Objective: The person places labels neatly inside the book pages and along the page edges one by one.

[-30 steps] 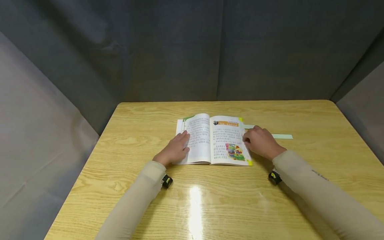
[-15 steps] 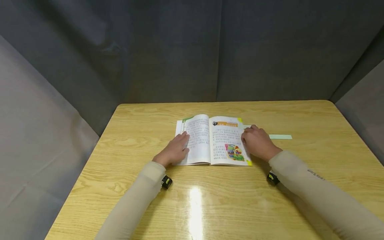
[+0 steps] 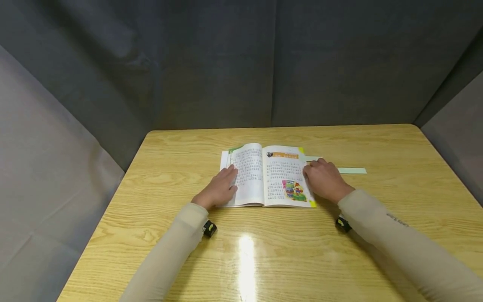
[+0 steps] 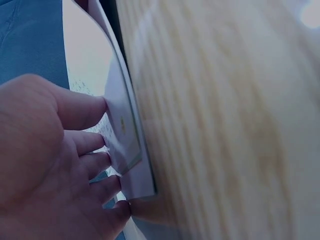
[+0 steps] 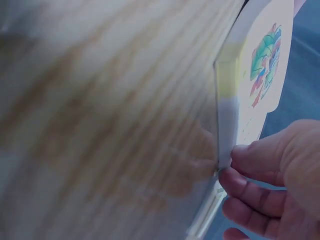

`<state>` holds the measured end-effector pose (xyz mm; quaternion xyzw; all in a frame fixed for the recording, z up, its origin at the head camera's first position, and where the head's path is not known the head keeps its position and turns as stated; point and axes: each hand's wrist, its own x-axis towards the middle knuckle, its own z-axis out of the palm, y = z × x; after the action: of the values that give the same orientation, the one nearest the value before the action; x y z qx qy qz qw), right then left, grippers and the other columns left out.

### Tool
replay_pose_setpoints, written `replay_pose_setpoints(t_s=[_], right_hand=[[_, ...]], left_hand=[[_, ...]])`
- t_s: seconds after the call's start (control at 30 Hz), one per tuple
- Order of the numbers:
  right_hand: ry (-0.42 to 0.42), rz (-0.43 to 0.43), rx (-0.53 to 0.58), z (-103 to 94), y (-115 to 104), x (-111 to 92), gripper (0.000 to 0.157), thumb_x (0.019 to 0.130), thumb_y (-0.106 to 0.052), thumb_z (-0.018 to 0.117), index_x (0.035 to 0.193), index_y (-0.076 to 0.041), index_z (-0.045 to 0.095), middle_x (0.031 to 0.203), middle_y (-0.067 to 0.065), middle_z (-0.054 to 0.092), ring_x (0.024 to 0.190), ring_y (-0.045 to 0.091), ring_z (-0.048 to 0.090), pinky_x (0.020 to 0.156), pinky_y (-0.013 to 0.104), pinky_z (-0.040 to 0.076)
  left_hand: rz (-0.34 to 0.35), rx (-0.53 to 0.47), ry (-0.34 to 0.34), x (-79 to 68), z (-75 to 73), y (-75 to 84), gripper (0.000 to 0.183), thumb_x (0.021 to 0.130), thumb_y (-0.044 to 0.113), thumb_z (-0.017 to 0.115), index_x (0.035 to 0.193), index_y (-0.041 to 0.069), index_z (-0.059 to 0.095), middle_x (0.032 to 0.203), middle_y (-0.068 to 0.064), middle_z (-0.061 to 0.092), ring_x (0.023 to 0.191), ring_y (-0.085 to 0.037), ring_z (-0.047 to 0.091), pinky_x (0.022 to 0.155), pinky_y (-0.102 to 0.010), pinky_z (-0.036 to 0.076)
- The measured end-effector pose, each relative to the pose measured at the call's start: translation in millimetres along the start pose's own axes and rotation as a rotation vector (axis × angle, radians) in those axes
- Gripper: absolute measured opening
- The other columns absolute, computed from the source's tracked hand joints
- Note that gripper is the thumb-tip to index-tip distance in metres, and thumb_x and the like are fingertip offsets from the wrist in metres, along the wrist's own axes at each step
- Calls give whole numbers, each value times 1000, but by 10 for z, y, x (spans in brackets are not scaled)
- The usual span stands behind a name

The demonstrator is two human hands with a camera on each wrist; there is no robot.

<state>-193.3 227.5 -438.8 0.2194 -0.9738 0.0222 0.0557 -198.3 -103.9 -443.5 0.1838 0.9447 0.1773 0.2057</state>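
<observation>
An open book (image 3: 281,176) lies on the table, its right page showing an orange heading and a coloured cartoon picture. My left hand (image 3: 220,186) rests on the outer part of the left page with fingers extended; in the left wrist view the fingertips (image 4: 102,145) press along the page's side. My right hand (image 3: 326,178) is at the right edge of the book. In the right wrist view its thumb (image 5: 255,155) lies on the page edge with the index finger curled just below, pinching the book's edge. The other fingers are curled.
Two pale green paper strips show to the right of the book: one (image 3: 352,170) sticks out past my right hand, the other (image 3: 313,158) by the upper page edge. The wooden table (image 3: 170,167) ends at a dark curtain (image 3: 211,84) behind.
My right hand has shifted slightly left onto the book's right edge, then stayed there. The left hand keeps its place on the left page.
</observation>
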Motion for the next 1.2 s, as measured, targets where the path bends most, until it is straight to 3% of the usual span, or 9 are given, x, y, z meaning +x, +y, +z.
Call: replay_pose_setpoints(t_s=[0.2,0.43,0.67,0.87,1.03,1.2], right_hand=[[69,-6,-8,27,40,-29,8,86,-6,69,83,-4,75,85,13,72,77,31,58,57,44,52],[36,-17,-16,67,39,-43,12,91,-9,66,91,-2,76,95,16,73,84,33,59,65,47,55],[25,-32,-24,82,17,-48,11,90,-6,66,85,-3,75,88,14,74,76,30,56,60,44,51],[-4,-11,-27,70,-15,-45,14,93,-8,63,95,0,75,99,18,72,88,34,60,69,49,56],[22,-34,-16,39,-13,11,14,91,-3,63,87,-1,75,91,15,74,78,30,58,67,45,54],[-7,-32,-4,19,14,19,13,91,-6,65,95,1,75,92,16,73,83,30,61,78,45,51]], left_hand=[[16,7,12,-4,-25,33,62,106,25,39,159,6,15,169,-10,6,158,-30,6,129,-46,10],[23,11,17,8,6,18,62,105,26,40,159,7,17,169,-10,7,157,-30,8,129,-46,11],[16,2,16,1,45,13,62,105,26,40,159,7,17,169,-10,8,157,-31,8,129,-46,11],[10,14,10,-4,54,-6,62,105,27,39,159,7,16,169,-10,7,157,-31,7,129,-46,11],[7,17,32,-3,36,-3,62,105,27,40,159,6,17,169,-10,8,157,-30,7,129,-46,11],[3,2,24,0,5,12,62,105,26,41,159,6,18,169,-10,8,157,-31,8,129,-46,11]])
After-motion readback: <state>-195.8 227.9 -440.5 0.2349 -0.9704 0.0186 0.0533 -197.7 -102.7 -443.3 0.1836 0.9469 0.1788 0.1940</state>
